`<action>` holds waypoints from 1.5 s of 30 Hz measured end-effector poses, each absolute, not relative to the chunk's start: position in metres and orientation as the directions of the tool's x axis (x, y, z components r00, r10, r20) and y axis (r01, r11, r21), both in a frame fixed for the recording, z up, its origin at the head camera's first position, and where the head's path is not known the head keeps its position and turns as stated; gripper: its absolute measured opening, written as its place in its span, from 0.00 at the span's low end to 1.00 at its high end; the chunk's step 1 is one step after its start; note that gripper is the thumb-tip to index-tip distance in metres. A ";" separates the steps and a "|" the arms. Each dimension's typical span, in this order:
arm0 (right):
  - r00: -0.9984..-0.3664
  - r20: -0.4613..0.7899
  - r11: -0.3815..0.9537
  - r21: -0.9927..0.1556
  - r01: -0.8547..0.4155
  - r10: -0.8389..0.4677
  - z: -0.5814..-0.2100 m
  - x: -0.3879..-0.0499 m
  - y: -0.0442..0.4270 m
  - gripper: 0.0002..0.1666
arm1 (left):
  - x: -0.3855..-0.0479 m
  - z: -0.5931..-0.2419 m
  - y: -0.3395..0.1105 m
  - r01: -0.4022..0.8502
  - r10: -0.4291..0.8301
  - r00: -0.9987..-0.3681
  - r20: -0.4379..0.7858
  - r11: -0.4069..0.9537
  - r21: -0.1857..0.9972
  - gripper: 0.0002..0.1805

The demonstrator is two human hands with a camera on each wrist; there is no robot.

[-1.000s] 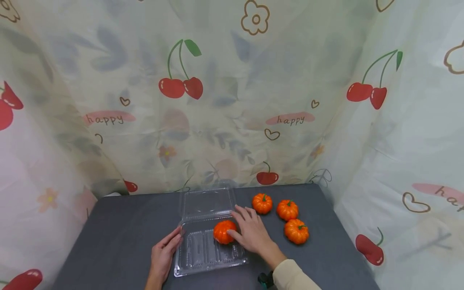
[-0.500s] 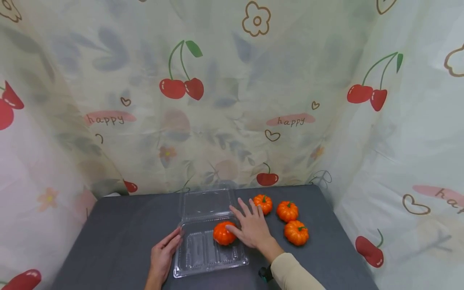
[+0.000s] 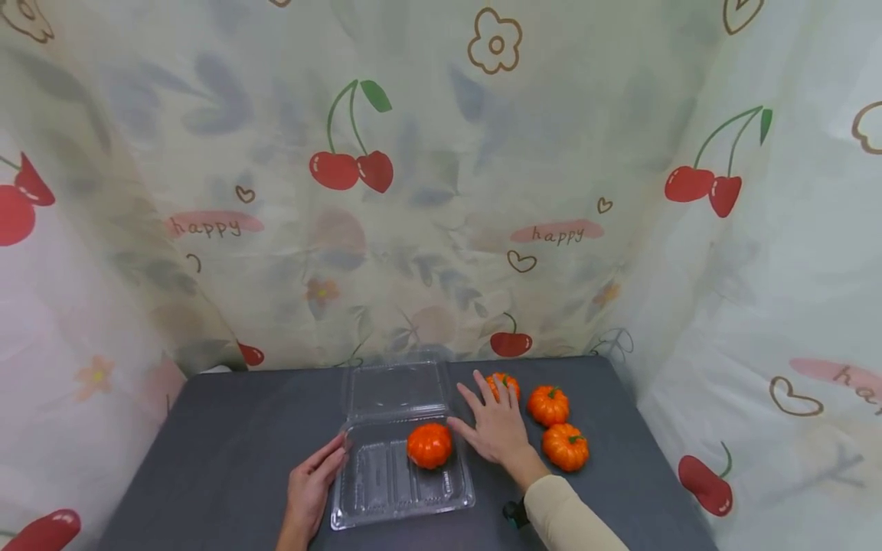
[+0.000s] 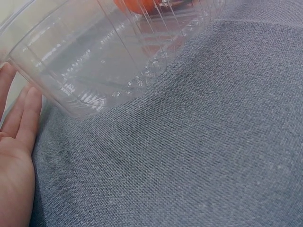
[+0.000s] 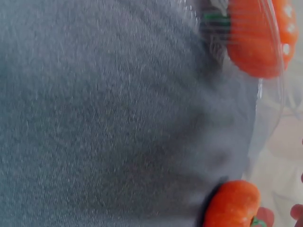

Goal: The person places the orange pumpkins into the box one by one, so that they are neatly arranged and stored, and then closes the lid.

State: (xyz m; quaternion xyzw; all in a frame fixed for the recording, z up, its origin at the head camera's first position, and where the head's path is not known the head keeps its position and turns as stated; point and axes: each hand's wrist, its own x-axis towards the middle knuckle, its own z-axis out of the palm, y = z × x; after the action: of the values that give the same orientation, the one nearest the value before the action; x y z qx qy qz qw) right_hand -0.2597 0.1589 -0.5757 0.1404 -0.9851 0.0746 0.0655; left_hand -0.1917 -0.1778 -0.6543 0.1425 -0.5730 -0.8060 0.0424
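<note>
A clear plastic clamshell container (image 3: 372, 482) lies with its lid (image 3: 396, 389) laid back behind it. One small orange pumpkin (image 3: 430, 445) sits in its base, on the right side. My left hand (image 3: 311, 486) touches the container's left edge; the left wrist view shows its fingers (image 4: 31, 113) straight against the wall, with the thumb out of sight there. My right hand (image 3: 498, 430), fingers spread, is above the table just right of the container. Its fingertips partly cover the back pumpkin (image 3: 513, 385), and whether they touch it is unclear.
Two more pumpkins, a rear one (image 3: 548, 405) and a front one (image 3: 565, 447), stand close together to the right of my right hand. Dark grey cloth covers the table (image 3: 227, 451). A cherry-print curtain (image 3: 413, 229) rises behind and at both sides.
My right hand has left the pumpkin in the container and moved right and back toward the rear pumpkin. My left hand stays at the container's edge.
</note>
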 end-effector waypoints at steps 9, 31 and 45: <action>-0.962 0.157 0.956 -0.161 -0.246 -0.222 -0.580 -0.273 0.170 0.43 | -0.191 -0.652 -0.180 -0.134 -0.234 -0.949 -0.211 -0.308 0.942 0.33; -0.984 0.125 0.948 -0.274 -0.160 -0.130 -0.599 -0.293 0.190 0.48 | -0.190 -0.654 -0.178 -0.093 -0.240 -0.956 -0.172 -0.309 0.947 0.32; -0.986 0.114 0.936 -0.317 -0.150 -0.120 -0.596 -0.296 0.189 0.46 | -0.191 -0.655 -0.178 -0.141 -0.257 -0.941 -0.222 -0.302 0.943 0.30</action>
State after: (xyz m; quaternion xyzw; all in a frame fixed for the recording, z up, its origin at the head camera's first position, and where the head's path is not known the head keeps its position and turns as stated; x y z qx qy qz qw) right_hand -0.2957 0.1890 -0.5960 0.0687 -0.9829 0.1647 0.0465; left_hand -0.1911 -0.1778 -0.6551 0.1684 -0.5898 -0.7890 0.0368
